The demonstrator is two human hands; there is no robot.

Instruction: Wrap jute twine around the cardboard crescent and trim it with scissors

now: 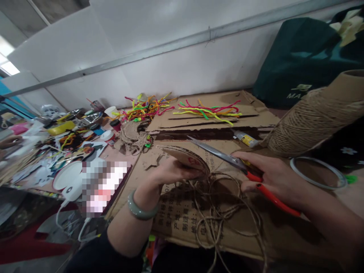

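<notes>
My left hand (170, 170), with a pale green bangle (142, 213) at its wrist, holds a curved cardboard piece (189, 157) by its lower edge. Loose loops of brown twine (222, 212) hang below that piece and over the printed cardboard sheet (167, 231). In my right hand (264, 178) are red-handled scissors (227, 157), with the blades pointing left, above the sheet and to the right of the cardboard piece. The blades look nearly closed.
A big twine spool (315, 117) stands at the right near a dark green bag (298, 57). Colourful fuzzy stems (210, 112) and a glue bottle (245, 138) lie behind the hands. At the left are a phone (109, 189) and cluttered craft supplies.
</notes>
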